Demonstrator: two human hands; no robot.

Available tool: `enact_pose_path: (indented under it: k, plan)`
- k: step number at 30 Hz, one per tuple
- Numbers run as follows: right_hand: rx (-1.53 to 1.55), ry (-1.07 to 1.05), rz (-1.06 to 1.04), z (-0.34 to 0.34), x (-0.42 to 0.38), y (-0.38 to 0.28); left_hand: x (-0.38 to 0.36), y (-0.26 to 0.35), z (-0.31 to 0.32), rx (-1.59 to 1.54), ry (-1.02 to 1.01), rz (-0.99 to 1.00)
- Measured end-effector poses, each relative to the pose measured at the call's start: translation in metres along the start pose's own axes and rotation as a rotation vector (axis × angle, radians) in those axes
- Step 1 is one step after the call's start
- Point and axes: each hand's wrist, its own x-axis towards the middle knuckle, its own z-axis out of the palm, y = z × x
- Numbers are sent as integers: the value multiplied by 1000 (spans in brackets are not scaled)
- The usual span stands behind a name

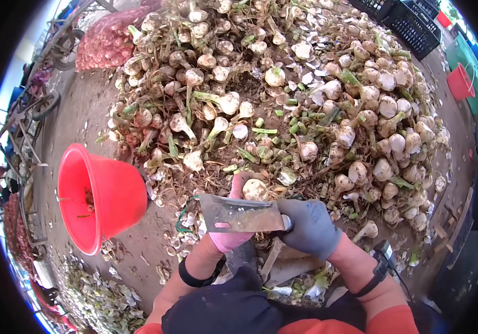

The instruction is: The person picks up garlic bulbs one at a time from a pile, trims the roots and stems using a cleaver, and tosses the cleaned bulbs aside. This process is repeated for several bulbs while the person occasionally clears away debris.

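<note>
My right hand (310, 229), in a grey glove, grips the handle of a cleaver (239, 216). Its broad, dirt-smeared blade points left and lies over most of my left hand (231, 240), which wears a pink glove. Just past the blade's upper edge, a trimmed garlic bulb (255, 190) rests in my left fingers, with one finger curled along its left side. The rest of that grip is hidden behind the blade. Beyond both hands spreads a large heap of garlic bulbs (228, 103), some with green stems, mixed with dry roots and cut stalk pieces.
Left of my hands, a red bucket (119, 192) lies tilted on the ground with a little debris inside. A red mesh sack (111, 42) stands at the back left. Black crates (411, 28) and another red bucket (460, 82) are at the far right. Peelings (97, 292) cover the lower left ground.
</note>
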Motion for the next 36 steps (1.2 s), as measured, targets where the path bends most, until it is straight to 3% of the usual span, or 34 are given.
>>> enact_pose_path:
  k: [2, 6, 8, 9, 11, 12, 13, 15, 16, 17, 19, 20, 21, 23, 25, 27, 28, 29, 30, 33, 35, 36]
  plan:
    - [-48, 84, -15, 3, 1, 0, 4, -23, -3, 103, 38, 157]
    - [-48, 147, -60, 6, 3, 7, -2, -35, -2, 156, -31, 195]
    - [9, 114, -91, 6, 2, 7, -5, -48, -3, -421, 40, 0]
    - [12, 114, -89, 6, 2, 7, -5, -50, -6, -421, 40, -4]
    - [-1, 113, -118, 4, 3, 7, 0, -45, -17, 34, -148, -119]
    - [0, 114, -118, 7, 5, 19, 0, -26, -4, -500, -187, -170]
    - [-45, 201, 6, 14, 8, 43, -6, -29, 1, -499, -189, -168]
    - [-94, 331, 182, 5, 6, 87, -17, -33, 5, -42, -75, 94]
    - [-75, 390, 208, 2, 7, 87, -14, -31, 9, -477, 59, -128]
    - [-57, 438, 253, 4, -2, 84, -3, -26, 1, -304, 16, -74]
    - [70, 481, 247, 13, -3, 80, 21, -10, 0, -71, 121, -231]
    - [189, 444, 299, 20, -2, 84, 39, -13, 0, -1, 156, -219]
    - [191, 435, 281, 37, -3, 98, 54, -28, -2, -9, 91, -89]
    - [548, 447, 375, 64, -2, 132, 56, 19, 26, -120, -69, 199]
    - [598, 391, 471, 50, -2, 104, 67, 57, 19, -92, -153, 348]
    - [592, 357, 474, 42, 3, 96, 100, 28, -28, 100, 224, 176]
    - [569, 323, 489, 39, 4, 94, 122, -8, -64, 560, 499, 34]
    - [567, 325, 489, 36, 6, 91, 124, -9, -78, 1115, 649, -117]
    - [591, 321, 480, 34, 8, 87, 126, -31, -98, 1328, 651, -189]
    - [621, 344, 475, 41, 9, 82, 126, -66, -125, 1480, 580, -147]
    - [604, 318, 448, 44, 7, 85, 126, -73, -126, 1292, 505, -146]
    - [598, 318, 445, 45, 6, 88, 117, -59, -108, 1075, 475, -272]
